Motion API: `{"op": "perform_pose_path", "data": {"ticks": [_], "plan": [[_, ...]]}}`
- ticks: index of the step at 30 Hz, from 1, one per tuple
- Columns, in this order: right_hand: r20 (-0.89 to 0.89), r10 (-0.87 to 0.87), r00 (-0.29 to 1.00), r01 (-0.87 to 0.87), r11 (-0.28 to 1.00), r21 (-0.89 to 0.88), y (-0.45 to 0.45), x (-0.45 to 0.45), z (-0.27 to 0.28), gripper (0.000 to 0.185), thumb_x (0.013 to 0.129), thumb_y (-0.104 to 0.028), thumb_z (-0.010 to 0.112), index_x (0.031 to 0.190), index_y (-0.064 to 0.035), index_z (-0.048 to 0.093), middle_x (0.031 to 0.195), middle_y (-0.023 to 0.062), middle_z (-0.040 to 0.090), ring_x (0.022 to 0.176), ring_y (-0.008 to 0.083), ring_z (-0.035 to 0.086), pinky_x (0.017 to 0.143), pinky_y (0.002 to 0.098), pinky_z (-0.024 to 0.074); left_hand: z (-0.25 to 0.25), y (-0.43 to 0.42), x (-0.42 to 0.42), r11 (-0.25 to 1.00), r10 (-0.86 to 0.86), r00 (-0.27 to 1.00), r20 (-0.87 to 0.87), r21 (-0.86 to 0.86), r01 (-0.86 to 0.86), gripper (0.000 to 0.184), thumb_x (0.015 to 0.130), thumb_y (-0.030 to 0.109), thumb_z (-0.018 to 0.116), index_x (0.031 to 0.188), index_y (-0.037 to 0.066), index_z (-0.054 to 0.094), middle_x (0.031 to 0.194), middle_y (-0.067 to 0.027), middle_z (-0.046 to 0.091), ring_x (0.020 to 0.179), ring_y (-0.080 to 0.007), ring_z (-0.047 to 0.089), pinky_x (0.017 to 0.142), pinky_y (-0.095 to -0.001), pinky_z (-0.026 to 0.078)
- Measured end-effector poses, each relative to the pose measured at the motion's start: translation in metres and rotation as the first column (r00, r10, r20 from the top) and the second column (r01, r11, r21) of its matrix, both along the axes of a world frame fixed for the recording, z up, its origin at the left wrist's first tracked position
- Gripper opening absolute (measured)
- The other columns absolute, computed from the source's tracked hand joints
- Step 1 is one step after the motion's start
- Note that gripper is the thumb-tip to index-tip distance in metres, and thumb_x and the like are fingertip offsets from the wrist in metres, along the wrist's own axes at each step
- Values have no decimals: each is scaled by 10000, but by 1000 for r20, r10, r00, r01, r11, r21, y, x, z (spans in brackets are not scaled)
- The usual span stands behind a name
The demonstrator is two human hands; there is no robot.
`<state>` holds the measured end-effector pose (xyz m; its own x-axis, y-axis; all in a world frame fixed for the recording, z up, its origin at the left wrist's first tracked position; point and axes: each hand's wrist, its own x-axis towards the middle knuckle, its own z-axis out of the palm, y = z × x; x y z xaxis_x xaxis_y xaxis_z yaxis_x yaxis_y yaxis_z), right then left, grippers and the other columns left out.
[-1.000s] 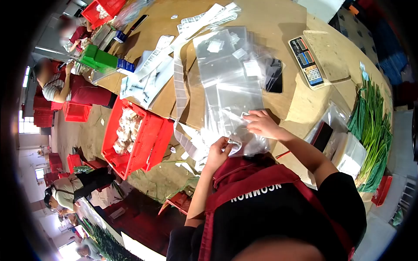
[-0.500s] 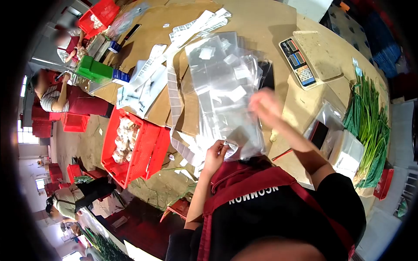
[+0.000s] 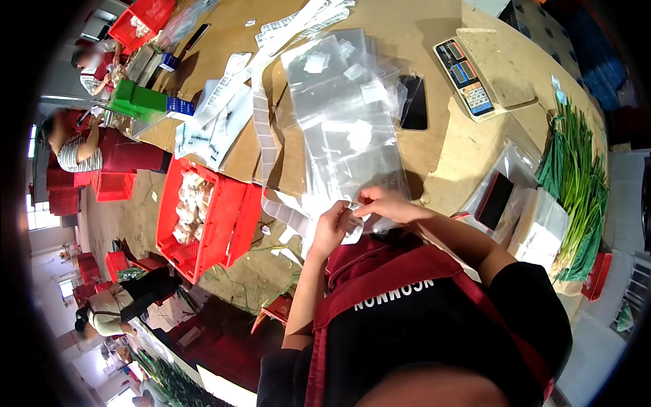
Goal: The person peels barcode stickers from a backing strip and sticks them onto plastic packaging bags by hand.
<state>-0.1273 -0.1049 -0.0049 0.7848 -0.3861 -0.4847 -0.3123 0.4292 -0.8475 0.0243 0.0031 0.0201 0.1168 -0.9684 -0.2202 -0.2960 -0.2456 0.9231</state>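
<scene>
Close to my apron, my left hand (image 3: 330, 229) pinches a small strip of printed labels (image 3: 353, 230). My right hand (image 3: 381, 204) meets it at the strip's upper end, thumb and fingertips pressed together on a label. Beyond both hands lies a pile of clear plastic bags (image 3: 325, 129) with several white labels on it. A long label strip (image 3: 263, 129) runs down the pile's left side, and more printed strips (image 3: 224, 95) lie farther left. The lower edge of the bags is partly hidden by my hands.
A phone (image 3: 414, 102) and a scale (image 3: 466, 78) lie right of the bags. Farther right are a dark red phone (image 3: 494, 201), packed bags (image 3: 540, 227) and green stalks (image 3: 580, 183). Red crates (image 3: 230, 217) stand at the left. Several people work on the left, one in a striped shirt (image 3: 78, 150).
My right hand went up over the bags, then came back down beside my left hand. A label patch now shows mid-pile. The whole view has shifted slightly.
</scene>
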Motion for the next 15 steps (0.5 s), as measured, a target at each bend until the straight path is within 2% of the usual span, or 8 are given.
{"op": "perform_pose_path", "data": {"ticks": [1, 3, 5, 7, 9, 12, 14, 15], "plan": [[-2, 4, 1000, -4, 1000, 3, -2, 0, 0, 194, 747, -143, 697, 825, -24, 566, 737, 11, 545, 682, 77, 482, 601, 228, 392, -2, 1, 0, 1000, 4, 1000, -2, 3, -4, 131, 838, -50, 495, 954, -9, 539, 718, -55, 581, 683, -88, 533, 613, -241, 442], [67, -23, 997, 33, 986, -165, -3, 1, 0, 187, 740, -141, 702, 770, -41, 546, 722, -17, 537, 666, 60, 461, 597, 209, 365, -3, 1, 0, 998, 67, 998, 5, -16, -67, 107, 856, 10, 503, 957, -2, 536, 651, -112, 553, 579, -142, 529, 549, -274, 431], [119, -66, 991, 86, 981, -172, -2, 5, -4, 195, 719, -116, 717, 741, -44, 537, 699, -30, 524, 642, 49, 453, 568, 207, 361, 1, -2, 2, 996, 83, 996, 36, -21, -82, 120, 843, 6, 522, 960, -8, 547, 658, -116, 562, 589, -140, 540, 558, -272, 436], [104, -91, 990, 116, 955, -273, -1, 7, -6, 197, 713, -109, 722, 729, -39, 538, 678, -36, 516, 626, 49, 453, 561, 209, 368, 8, -6, 2, 995, 86, 990, 111, -57, -80, 118, 830, 5, 542, 945, -14, 556, 673, -124, 573, 608, -137, 553, 573, -268, 444], [82, -78, 994, 99, 949, -299, 0, 6, -6, 199, 726, -151, 724, 769, -40, 564, 695, -16, 546, 625, 62, 480, 565, 212, 384, 8, -7, 2, 993, 102, 987, 126, -74, -93, 120, 810, 2, 569, 929, -13, 561, 659, -121, 580, 607, -138, 562, 572, -268, 446], [27, 19, 999, -12, 978, -207, -2, 1, -5, 173, 759, -144, 694, 823, -28, 584, 727, -3, 560, 669, 63, 497, 571, 216, 393, 6, -5, 2, 993, 114, 981, 158, 1, -116, 101, 809, 6, 583, 904, -18, 560, 616, -84, 567, 592, -107, 549, 547, -249, 435], [117, 31, 993, -64, 955, 288, -1, -3, -12, 174, 795, -137, 657, 881, -2, 589, 771, 18, 576, 734, 63, 511, 573, 227, 401, -2, 2, 6, 995, 98, 991, -95, 16, -97, 99, 825, 33, 599, 894, -27, 562, 588, -30, 547, 569, -67, 509, 510, -226, 409], [116, 28, 993, -61, 955, 290, -2, -3, -6, 174, 795, -137, 657, 881, -2, 589, 771, 18, 576, 734, 63, 511, 573, 227, 401, 1, 4, 8, 995, 96, 991, -96, 18, -94, 99, 825, 33, 599, 894, -27, 562, 588, -30, 547, 569, -67, 509, 510, -226, 409]]}}
